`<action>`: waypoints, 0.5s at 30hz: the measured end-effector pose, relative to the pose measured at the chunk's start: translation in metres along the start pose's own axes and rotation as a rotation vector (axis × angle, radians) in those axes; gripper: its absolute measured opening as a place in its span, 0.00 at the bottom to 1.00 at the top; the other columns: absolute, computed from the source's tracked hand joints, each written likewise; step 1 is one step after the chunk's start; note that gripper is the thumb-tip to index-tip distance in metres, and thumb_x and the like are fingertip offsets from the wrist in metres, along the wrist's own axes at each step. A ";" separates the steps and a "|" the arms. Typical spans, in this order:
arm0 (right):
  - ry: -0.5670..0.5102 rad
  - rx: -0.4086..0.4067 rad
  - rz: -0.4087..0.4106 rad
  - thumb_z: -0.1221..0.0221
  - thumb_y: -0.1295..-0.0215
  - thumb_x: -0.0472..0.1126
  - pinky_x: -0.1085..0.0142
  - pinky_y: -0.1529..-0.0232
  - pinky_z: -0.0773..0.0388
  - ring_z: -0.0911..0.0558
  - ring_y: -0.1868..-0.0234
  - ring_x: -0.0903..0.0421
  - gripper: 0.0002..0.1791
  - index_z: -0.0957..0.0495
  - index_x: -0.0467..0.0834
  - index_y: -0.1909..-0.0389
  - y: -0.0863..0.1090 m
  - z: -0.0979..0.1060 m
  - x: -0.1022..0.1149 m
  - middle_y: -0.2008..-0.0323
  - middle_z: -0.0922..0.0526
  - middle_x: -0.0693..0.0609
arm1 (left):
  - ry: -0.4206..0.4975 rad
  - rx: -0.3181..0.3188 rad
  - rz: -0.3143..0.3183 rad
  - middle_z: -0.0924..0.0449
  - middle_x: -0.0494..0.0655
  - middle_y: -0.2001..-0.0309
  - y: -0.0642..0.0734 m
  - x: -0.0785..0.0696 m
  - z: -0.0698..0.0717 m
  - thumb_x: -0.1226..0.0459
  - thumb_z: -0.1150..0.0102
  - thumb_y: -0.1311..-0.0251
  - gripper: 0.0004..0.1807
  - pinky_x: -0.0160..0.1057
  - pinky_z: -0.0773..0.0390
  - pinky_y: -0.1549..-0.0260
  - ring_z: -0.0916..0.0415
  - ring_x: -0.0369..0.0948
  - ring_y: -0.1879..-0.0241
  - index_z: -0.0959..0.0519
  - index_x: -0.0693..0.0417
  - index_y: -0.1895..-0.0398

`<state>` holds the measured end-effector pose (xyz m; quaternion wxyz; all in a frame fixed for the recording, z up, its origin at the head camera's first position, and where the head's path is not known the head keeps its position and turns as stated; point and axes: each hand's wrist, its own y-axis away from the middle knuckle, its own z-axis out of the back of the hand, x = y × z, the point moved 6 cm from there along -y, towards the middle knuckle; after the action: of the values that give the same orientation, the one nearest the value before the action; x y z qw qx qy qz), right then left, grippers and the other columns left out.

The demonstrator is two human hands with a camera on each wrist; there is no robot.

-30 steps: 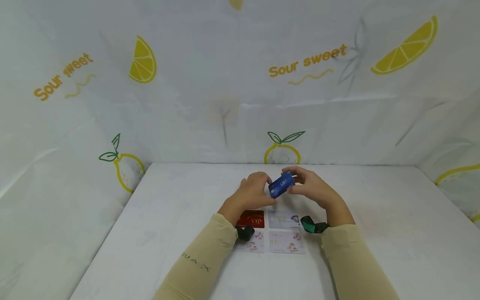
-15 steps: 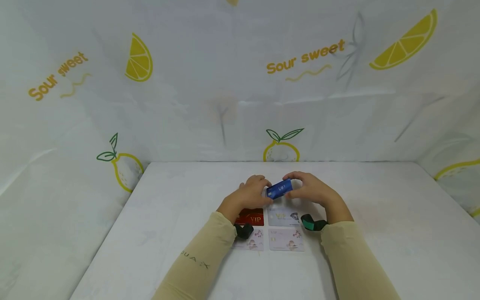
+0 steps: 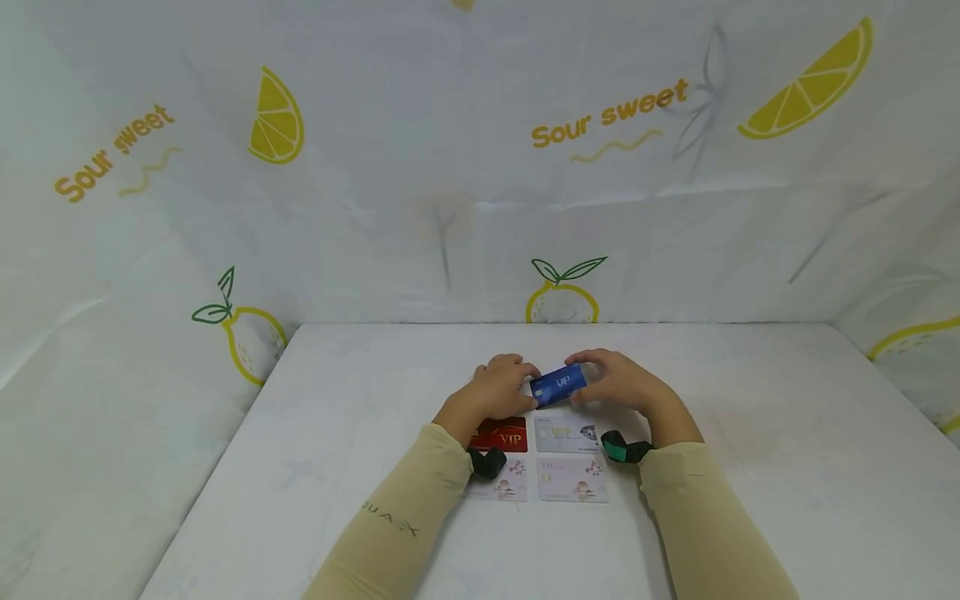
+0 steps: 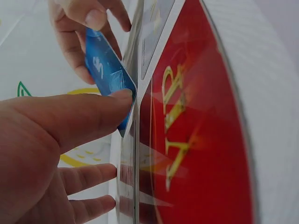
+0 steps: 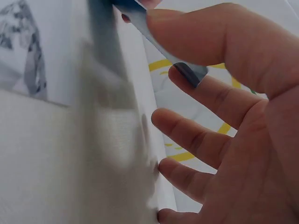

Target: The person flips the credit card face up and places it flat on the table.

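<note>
A blue VIP card (image 3: 558,385) is held between my two hands low over the table, just beyond two other cards. My left hand (image 3: 497,388) pinches its left end, with the thumb at the near corner and a finger at the far one. My right hand (image 3: 624,386) grips the opposite end between thumb and index finger. In the right wrist view the other right fingers (image 5: 191,137) are spread toward the tabletop. A red VIP card (image 4: 205,116) lies flat close to the left hand. Beside it lies a silver VIP card (image 3: 566,434) with a diamond picture.
Two pale pink cards (image 3: 572,480) (image 3: 513,481) form the nearer row on the white table (image 3: 787,467), the left one partly covered by the left wrist strap (image 3: 487,462). A white lemon-print sheet (image 3: 375,250) rises behind the table.
Both hands have lowered the blue card toward the table and slightly nearer. It has turned a little flatter and more level. The cards lying on the table keep their arrangement.
</note>
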<state>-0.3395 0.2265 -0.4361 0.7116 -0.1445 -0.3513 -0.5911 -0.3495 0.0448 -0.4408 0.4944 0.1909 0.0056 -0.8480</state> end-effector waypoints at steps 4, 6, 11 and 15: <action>0.013 0.002 -0.027 0.30 0.48 0.47 0.32 0.33 0.47 0.40 0.30 0.34 0.35 0.28 0.47 0.37 -0.002 -0.002 -0.004 0.30 0.37 0.36 | -0.014 -0.004 0.008 0.36 0.48 0.29 0.002 0.000 0.001 0.50 0.38 0.38 0.25 0.56 0.37 0.34 0.43 0.47 0.28 0.25 0.37 0.37; 0.019 0.003 -0.037 0.30 0.48 0.47 0.33 0.33 0.46 0.39 0.30 0.35 0.35 0.27 0.46 0.38 -0.002 -0.004 -0.006 0.30 0.36 0.37 | -0.016 -0.007 0.008 0.36 0.48 0.29 0.002 -0.001 0.001 0.50 0.38 0.38 0.25 0.57 0.38 0.34 0.43 0.47 0.28 0.25 0.37 0.37; 0.047 0.006 -0.030 0.29 0.48 0.46 0.35 0.32 0.44 0.39 0.30 0.35 0.32 0.26 0.44 0.41 -0.003 -0.006 -0.007 0.30 0.37 0.36 | -0.018 -0.016 0.007 0.37 0.48 0.28 0.004 -0.002 0.001 0.49 0.38 0.38 0.25 0.57 0.39 0.34 0.44 0.48 0.27 0.25 0.37 0.37; 0.077 0.006 -0.022 0.28 0.49 0.46 0.36 0.32 0.44 0.40 0.29 0.35 0.32 0.25 0.43 0.42 -0.005 -0.007 -0.008 0.30 0.38 0.37 | -0.027 -0.022 0.011 0.37 0.48 0.28 0.004 -0.003 0.001 0.49 0.39 0.38 0.25 0.57 0.39 0.34 0.44 0.48 0.27 0.25 0.36 0.37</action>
<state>-0.3422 0.2262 -0.4476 0.7185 -0.1156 -0.3269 -0.6029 -0.3449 0.0445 -0.4383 0.5012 0.1744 0.0071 -0.8476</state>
